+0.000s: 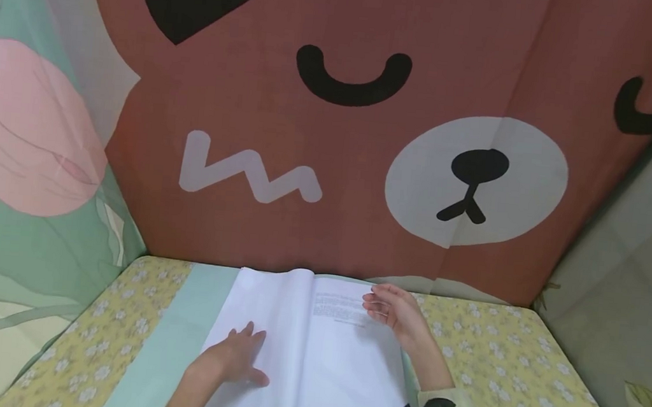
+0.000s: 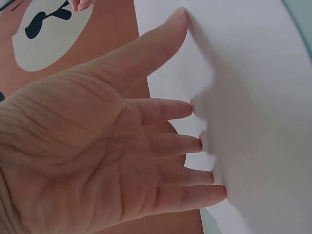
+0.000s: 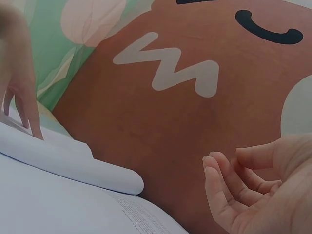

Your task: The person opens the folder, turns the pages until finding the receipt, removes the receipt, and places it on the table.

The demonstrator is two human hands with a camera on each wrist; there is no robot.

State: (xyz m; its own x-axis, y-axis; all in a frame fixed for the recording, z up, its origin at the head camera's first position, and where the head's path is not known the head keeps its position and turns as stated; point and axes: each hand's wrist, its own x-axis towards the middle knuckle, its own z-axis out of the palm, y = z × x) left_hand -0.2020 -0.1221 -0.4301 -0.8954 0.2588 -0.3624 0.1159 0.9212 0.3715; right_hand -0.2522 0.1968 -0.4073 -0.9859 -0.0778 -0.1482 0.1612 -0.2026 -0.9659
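A thick bound document [image 1: 348,365] with white pages lies spread on the table, its left pages bulging up in a roll beside the spine. The right-hand page carries a short block of printed text near its top; the left-hand page [image 1: 261,294] looks blank. My left hand [image 1: 233,356] rests its spread fingertips on that left page, and in the left wrist view the fingers [image 2: 170,146] touch the paper with the palm raised. Over the upper right corner of the printed page hovers my right hand [image 1: 400,315], its fingers loosely curled and holding nothing.
Pale green cover [image 1: 160,337] shows beyond the pages on the left. Under it is a table with a yellow floral cloth [image 1: 497,370]. A brown bear-print curtain [image 1: 346,237] stands right behind the table, with fabric walls [image 1: 631,266] at both sides.
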